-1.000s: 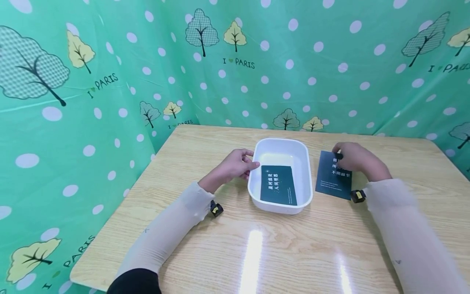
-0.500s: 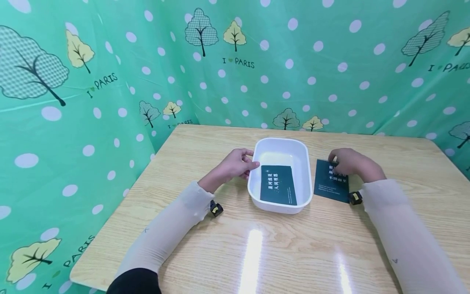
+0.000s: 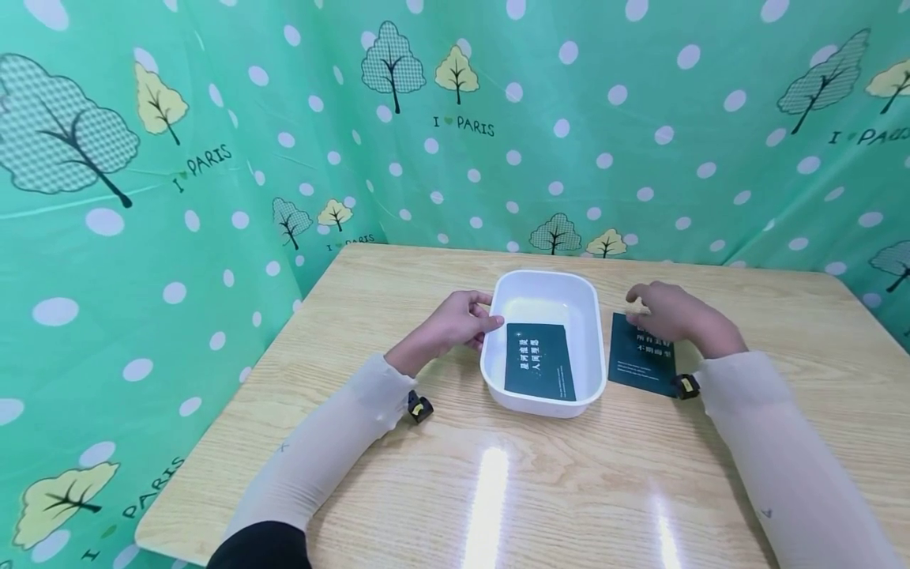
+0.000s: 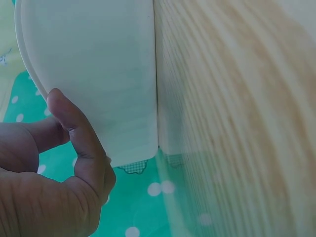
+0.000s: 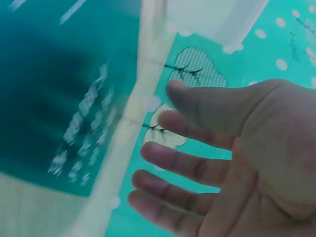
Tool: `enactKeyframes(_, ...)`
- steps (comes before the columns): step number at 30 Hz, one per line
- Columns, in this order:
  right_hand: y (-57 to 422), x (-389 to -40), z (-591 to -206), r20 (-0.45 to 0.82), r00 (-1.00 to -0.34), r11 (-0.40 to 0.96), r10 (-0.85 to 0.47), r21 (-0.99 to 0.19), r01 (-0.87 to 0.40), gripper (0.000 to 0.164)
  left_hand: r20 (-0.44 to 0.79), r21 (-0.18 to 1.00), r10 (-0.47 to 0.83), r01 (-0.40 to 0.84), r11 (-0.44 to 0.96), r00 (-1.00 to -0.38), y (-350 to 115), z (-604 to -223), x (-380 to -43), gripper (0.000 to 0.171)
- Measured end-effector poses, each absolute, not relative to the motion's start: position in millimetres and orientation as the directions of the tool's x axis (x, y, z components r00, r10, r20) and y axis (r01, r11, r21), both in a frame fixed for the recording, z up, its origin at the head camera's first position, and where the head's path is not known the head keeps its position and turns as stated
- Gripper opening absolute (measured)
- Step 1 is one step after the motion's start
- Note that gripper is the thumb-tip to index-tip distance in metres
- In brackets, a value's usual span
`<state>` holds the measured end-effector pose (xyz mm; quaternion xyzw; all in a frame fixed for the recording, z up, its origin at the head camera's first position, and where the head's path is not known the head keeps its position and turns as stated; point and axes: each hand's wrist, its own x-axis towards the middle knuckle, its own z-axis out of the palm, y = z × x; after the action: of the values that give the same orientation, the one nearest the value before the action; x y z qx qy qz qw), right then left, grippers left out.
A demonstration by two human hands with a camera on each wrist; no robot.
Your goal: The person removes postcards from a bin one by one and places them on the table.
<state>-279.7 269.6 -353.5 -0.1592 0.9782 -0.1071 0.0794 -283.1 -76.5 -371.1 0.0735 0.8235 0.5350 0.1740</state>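
A white plastic tub stands on the table with a dark green printed card lying inside it. My left hand holds the tub's left rim, thumb over the edge; in the left wrist view the thumb meets the rim of the white wall. To the tub's right, a second dark green card with white lettering lies on the table. My right hand is over this card's far edge, partly covering it. In the right wrist view its fingers are spread and hold nothing, apart from the card.
The light wood table has rounded corners and bright light reflections in front of the tub. A green dotted curtain with tree prints hangs right behind and to the left of the table.
The right hand has drawn the second card slightly nearer and flat onto the table, then let go of it and opened its fingers. Left hand and tub have stayed put.
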Motion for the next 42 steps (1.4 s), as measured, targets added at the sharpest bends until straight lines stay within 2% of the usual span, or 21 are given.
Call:
enactKeyframes(5,251,-274,-346,0.01,-0.948,0.919,-0.318,-0.243,-0.31,0.044,-0.201,0.908,0.306,-0.06,0.415,-0.931,-76,-371,-282,0.05)
enactKeyframes(11,229,-272,-347,0.142,-0.933,0.887,-0.331,-0.292,-0.359,0.057,-0.203,0.908,0.303,-0.064,0.414,-0.931,-76,-370,-281,0.049)
enactKeyframes(14,219,-270,-349,0.167,-0.919,0.87,-0.356,-0.301,-0.392,0.061,-0.207,0.908,0.298,-0.069,0.413,-0.932,-76,-371,-281,0.049)
enactKeyframes(21,199,-265,-352,0.207,-0.88,0.833,-0.427,-0.289,-0.472,0.059,-0.211,0.908,0.296,-0.075,0.411,-0.931,-77,-373,-281,0.05)
enactKeyframes(25,191,-264,-354,0.203,-0.869,0.82,-0.451,-0.288,-0.494,0.064,-0.217,0.91,0.3,-0.081,0.408,-0.929,-76,-372,-282,0.049)
enactKeyframes(33,174,-261,-357,0.101,-0.882,0.843,-0.46,-0.261,-0.47,0.074,-0.216,0.912,0.3,-0.082,0.402,-0.929,-77,-371,-283,0.05)
enactKeyframes(42,161,-257,-361,-0.034,-0.874,0.849,-0.484,-0.26,-0.46,0.073,-0.218,0.91,0.301,-0.082,0.407,-0.928,-77,-369,-282,0.049)
